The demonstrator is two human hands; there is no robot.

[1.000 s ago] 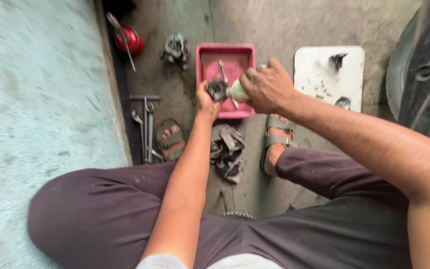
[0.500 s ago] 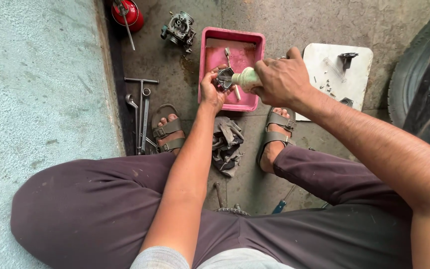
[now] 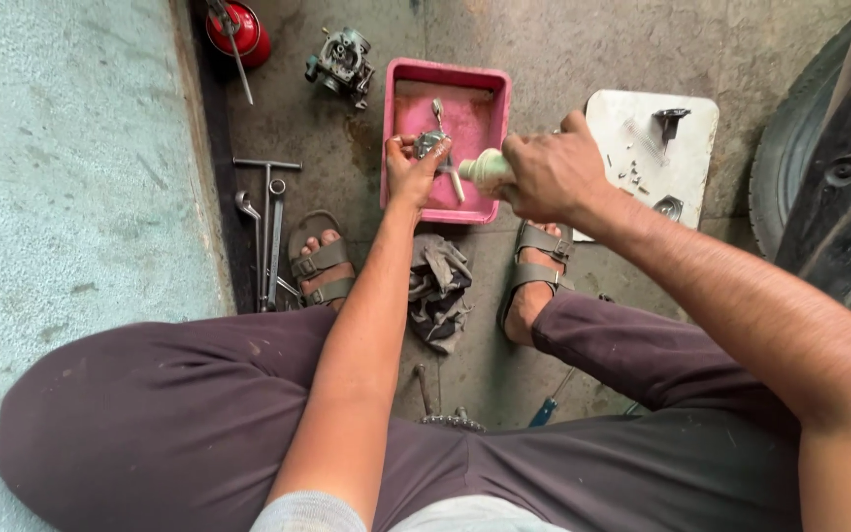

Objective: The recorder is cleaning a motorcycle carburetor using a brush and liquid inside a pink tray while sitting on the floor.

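Observation:
My left hand (image 3: 411, 169) grips a small grey metal part (image 3: 429, 144) over the pink plastic tray (image 3: 492, 99). My right hand (image 3: 550, 175) is wrapped around a pale squeeze bottle (image 3: 485, 169), tipped sideways with its nozzle toward the metal part. The two hands are close together above the tray's near half. A metal tool (image 3: 442, 126) lies inside the tray behind the part.
On the concrete floor lie a carburettor (image 3: 343, 61), a red can (image 3: 238, 30), wrenches (image 3: 268, 232), a dirty rag (image 3: 437, 288) between my sandalled feet, and a white board (image 3: 652, 148) with small parts. A tyre (image 3: 829, 158) stands at right. A sprocket and screwdriver (image 3: 547, 406) lie near my legs.
The view has shifted so the tray sits lower and more central. Both hands stay together over the tray, the bottle still pointed at the part.

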